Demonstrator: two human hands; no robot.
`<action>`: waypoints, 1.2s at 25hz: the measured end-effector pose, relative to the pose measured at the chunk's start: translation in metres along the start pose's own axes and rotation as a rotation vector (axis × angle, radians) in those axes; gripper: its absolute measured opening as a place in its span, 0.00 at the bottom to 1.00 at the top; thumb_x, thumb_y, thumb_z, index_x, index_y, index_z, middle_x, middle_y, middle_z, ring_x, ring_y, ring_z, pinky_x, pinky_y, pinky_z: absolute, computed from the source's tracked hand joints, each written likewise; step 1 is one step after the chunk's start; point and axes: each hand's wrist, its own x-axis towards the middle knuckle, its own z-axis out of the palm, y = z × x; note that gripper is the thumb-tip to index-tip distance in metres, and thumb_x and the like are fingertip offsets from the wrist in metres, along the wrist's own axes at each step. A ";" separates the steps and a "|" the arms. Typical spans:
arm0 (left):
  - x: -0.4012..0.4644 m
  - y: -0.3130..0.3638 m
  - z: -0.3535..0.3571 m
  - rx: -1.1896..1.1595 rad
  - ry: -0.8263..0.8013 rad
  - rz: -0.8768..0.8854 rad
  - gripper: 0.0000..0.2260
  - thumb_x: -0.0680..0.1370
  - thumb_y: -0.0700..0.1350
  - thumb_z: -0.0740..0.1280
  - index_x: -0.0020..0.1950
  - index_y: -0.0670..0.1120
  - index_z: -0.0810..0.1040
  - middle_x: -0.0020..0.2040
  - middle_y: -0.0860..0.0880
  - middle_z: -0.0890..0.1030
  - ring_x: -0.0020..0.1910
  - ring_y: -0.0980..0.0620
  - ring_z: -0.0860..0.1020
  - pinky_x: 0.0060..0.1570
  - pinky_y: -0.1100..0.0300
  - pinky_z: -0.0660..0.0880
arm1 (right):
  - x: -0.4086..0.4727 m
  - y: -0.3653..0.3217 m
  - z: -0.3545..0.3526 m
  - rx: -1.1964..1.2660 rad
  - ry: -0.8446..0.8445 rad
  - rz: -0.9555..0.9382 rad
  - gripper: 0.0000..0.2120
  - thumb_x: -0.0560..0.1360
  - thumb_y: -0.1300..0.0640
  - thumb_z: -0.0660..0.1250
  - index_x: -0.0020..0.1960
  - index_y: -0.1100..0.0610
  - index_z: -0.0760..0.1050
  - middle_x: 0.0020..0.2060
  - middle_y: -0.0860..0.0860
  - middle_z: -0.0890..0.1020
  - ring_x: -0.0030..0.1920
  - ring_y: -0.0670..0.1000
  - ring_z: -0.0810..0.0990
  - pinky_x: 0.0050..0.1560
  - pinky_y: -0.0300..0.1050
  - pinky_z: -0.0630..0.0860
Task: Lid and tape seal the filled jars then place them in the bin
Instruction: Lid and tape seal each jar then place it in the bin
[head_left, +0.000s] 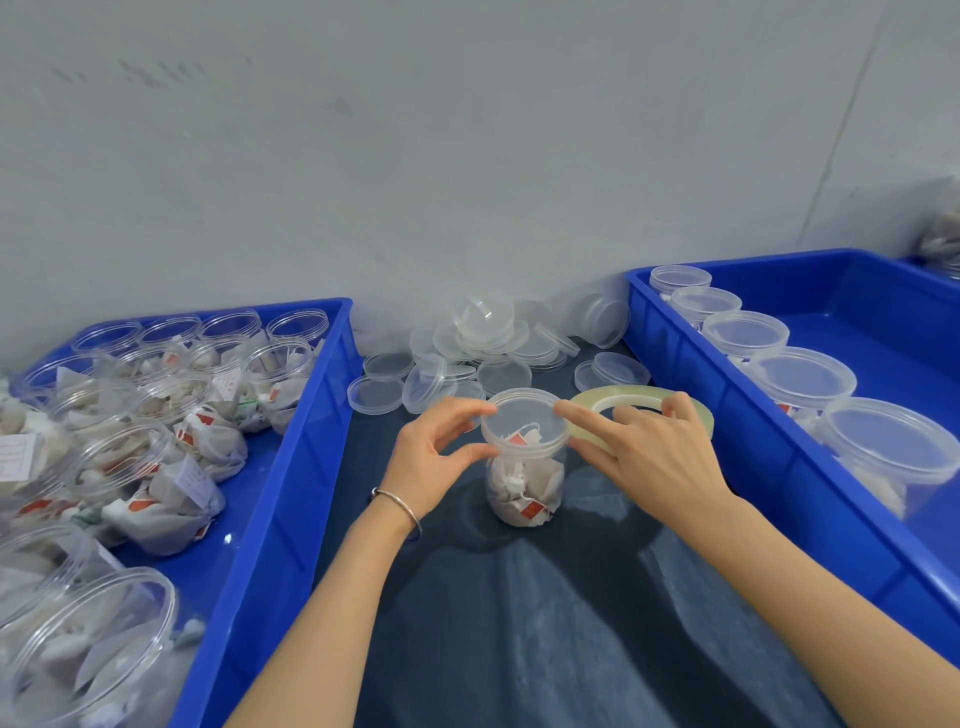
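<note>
Left hand (436, 457): thumb and fingers curl round the lid (524, 418) rim. Right hand (649, 457): forefinger straight on the lid's right edge, other fingers curled over the tape roll (644, 410) just right of the jar (524, 483). The jar stands upright at table centre between the left bin (291, 467) of unlidded jars and the right bin (737, 395) of lidded ones. We judge lidding finished and taping next: we need a free tape end on the lid seam.

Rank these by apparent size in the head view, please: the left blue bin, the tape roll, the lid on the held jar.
1. left blue bin
2. tape roll
3. lid, only slightly smaller than the roll
</note>
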 end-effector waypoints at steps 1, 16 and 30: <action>0.002 0.001 -0.002 0.046 -0.006 0.027 0.16 0.70 0.31 0.72 0.52 0.48 0.82 0.54 0.50 0.82 0.56 0.59 0.79 0.59 0.65 0.74 | 0.000 0.000 -0.001 0.003 0.001 0.002 0.18 0.71 0.50 0.73 0.60 0.49 0.79 0.21 0.50 0.68 0.22 0.53 0.58 0.33 0.48 0.66; 0.035 0.040 0.042 0.624 -0.233 -0.117 0.25 0.64 0.54 0.79 0.27 0.48 0.62 0.61 0.50 0.69 0.54 0.50 0.74 0.50 0.58 0.69 | -0.004 0.020 -0.018 -0.113 -0.330 0.088 0.28 0.75 0.34 0.40 0.71 0.43 0.59 0.40 0.45 0.79 0.42 0.49 0.76 0.53 0.49 0.57; 0.040 0.044 0.026 0.557 -0.491 -0.094 0.27 0.62 0.54 0.80 0.28 0.48 0.60 0.61 0.60 0.67 0.48 0.56 0.76 0.42 0.62 0.65 | 0.020 0.057 -0.013 0.126 -0.616 0.201 0.21 0.76 0.34 0.50 0.60 0.45 0.69 0.59 0.43 0.71 0.61 0.47 0.65 0.44 0.48 0.69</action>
